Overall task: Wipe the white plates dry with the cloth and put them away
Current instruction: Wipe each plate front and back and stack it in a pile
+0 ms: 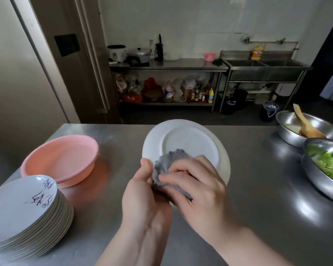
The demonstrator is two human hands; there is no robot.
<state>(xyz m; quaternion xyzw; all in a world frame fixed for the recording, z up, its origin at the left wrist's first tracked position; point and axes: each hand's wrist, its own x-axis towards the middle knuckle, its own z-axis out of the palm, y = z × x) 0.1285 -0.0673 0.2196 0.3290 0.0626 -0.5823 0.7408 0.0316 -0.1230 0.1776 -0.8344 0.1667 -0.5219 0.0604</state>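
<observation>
A white plate [188, 143] is tilted up over the middle of the steel table [258, 189], its underside facing me. My left hand [144, 198] holds the plate's lower edge, thumb up at its left rim. My right hand [196, 187] grips a crumpled grey cloth [166, 166] and presses it against the plate's lower part. At the near left stands a tall stack of white plates [25, 214], the top one bearing dark brush-like markings.
A pink plastic basin [60, 160] sits left of the held plate. Two steel bowls stand at the right: one with greens [325, 169], one with a wooden spatula [304, 127]. Beyond the table lie a floor gap, a steel shelf unit and a sink.
</observation>
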